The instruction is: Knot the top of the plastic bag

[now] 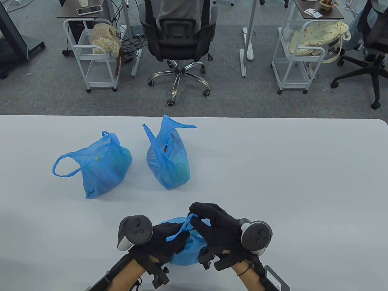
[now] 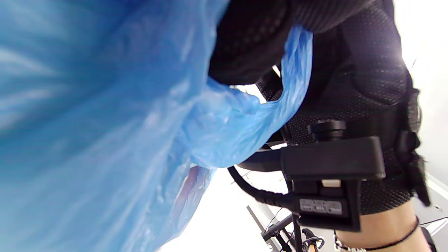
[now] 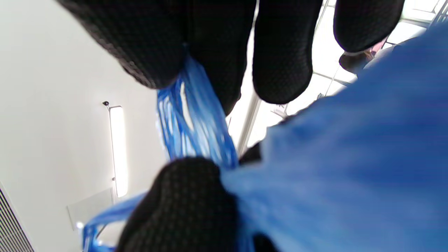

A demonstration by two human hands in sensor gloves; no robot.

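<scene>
- Left hand (image 1: 165, 242), lower centre of the table view: fingers curled, gripping one twisted handle strip (image 1: 178, 232) of the blue bag (image 1: 185, 253); tracker on the back of the hand sits to its left.
- Right hand (image 1: 218, 225), just right of the left hand: fingers curled, thumb and fingertips pinching the upper end of the same blue plastic at about the top of the bag.
- Right wrist view: a bunched band of blue plastic (image 3: 194, 122) runs between the gloved fingers (image 3: 283, 52) at the top and a gloved digit at the bottom centre; it is clamped at the upper end.
- Left wrist view: blue bag film (image 2: 105, 140) fills the left half of the frame; a strip of it (image 2: 297, 70) loops around a gloved finger at upper centre. Whether a knot has formed, I cannot tell.
- Blue bag lies on the white surface (image 1: 288, 182) directly between and partly beneath the two hands, near the bottom edge of the frame.
- Two further blue bags stand on the surface higher in the frame, well apart from the hands: one at centre left with a loose handle loop (image 1: 100, 169), one at centre with tops sticking up (image 1: 168, 157).
</scene>
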